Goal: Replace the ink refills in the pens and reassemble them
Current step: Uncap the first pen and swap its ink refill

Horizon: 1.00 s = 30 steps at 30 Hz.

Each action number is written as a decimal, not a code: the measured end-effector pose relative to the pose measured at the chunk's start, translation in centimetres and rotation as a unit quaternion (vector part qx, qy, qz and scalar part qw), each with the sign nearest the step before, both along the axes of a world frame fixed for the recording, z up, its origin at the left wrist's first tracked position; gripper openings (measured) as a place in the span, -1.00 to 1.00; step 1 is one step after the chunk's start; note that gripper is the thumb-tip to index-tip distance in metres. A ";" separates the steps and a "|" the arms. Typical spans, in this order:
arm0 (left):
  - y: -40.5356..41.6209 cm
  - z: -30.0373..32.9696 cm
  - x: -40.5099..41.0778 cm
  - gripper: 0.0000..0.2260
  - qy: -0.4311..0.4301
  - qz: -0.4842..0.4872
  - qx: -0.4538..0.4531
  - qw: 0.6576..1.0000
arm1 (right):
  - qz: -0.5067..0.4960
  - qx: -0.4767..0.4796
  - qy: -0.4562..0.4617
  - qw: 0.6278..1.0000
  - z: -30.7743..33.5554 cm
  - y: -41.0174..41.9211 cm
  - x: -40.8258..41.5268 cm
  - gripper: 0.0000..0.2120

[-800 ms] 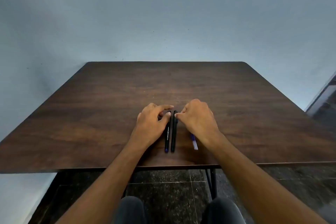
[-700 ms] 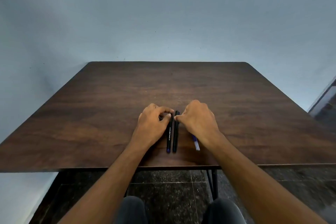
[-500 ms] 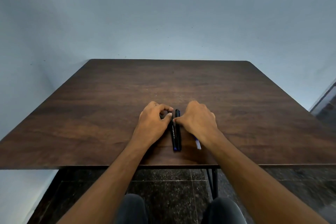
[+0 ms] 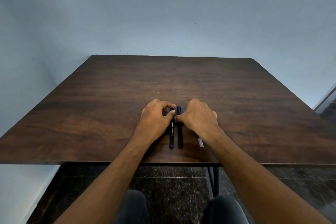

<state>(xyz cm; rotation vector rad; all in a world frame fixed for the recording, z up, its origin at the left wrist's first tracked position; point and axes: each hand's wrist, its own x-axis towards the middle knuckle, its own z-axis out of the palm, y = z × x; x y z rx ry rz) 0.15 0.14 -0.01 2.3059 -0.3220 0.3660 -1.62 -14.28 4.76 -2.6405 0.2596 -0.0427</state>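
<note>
Nearest the worktop (image 4: 109,114) edge lie the butt ends of two black pens, left pen (image 4: 171,133) and right pen (image 4: 180,132), side by side, long axes running straight away. A clear refill (image 4: 200,142) pokes out beneath the right wrist. At the far ends, the left hand (image 4: 156,117) pinches the left pen's tip, while the right hand (image 4: 198,116) is curled beside the right pen with its thumb touching; whether it grips I cannot tell.

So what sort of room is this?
Probably a plain indoor room used as a work spot: a bare wooden table against a blank pale wall, over a dark speckled tiled floor.
</note>
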 end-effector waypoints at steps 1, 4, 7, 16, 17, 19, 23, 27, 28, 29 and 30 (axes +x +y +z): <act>0.0 0.0 0.0 -0.85 -0.002 0.000 0.000 1.000 | 0.001 0.002 0.002 1.000 0.0 0.0 0.0 -0.69; 0.1 -0.1 0.0 -0.85 -0.006 0.000 -0.003 1.000 | 0.003 0.011 0.004 1.000 0.1 -0.1 -0.1 -0.70; 0.1 -0.2 0.1 -0.84 -0.008 -0.001 -0.007 1.000 | 0.003 0.013 -0.015 1.000 0.2 -0.3 -0.1 -0.71; 0.1 0.8 -0.5 -0.72 0.029 -0.032 -0.148 0.988 | 0.100 0.059 0.002 0.993 2.4 -0.7 -0.9 -0.68; 0.1 1.0 -0.7 -0.66 0.045 -0.039 -0.178 0.982 | 0.116 0.060 0.006 0.991 2.6 -0.6 -1.1 -0.71; 0.3 1.4 -1.1 -0.59 0.064 -0.056 -0.212 0.973 | 0.142 0.047 0.003 0.989 2.8 -0.3 -1.4 -0.75; 0.3 1.6 -1.3 -0.63 0.066 -0.078 -0.233 0.967 | 0.149 -0.018 -0.040 0.988 3.3 0.0 -1.7 -0.78; 0.6 1.6 -1.1 -0.78 0.079 -0.091 -0.302 0.946 | 0.132 0.036 -0.083 0.987 3.1 -0.3 -1.7 -0.84; 0.6 1.6 -1.1 -0.78 0.084 -0.093 -0.302 0.945 | 0.133 0.054 -0.079 0.986 3.0 -0.4 -1.6 -0.86; 0.6 1.6 -1.1 -0.78 0.086 -0.096 -0.299 0.945 | 0.143 0.061 -0.071 0.985 2.9 -0.5 -1.5 -0.89; 0.6 1.7 -1.2 -0.77 0.083 -0.100 -0.293 0.947 | 0.154 0.066 -0.066 0.984 2.8 -0.7 -1.5 -0.87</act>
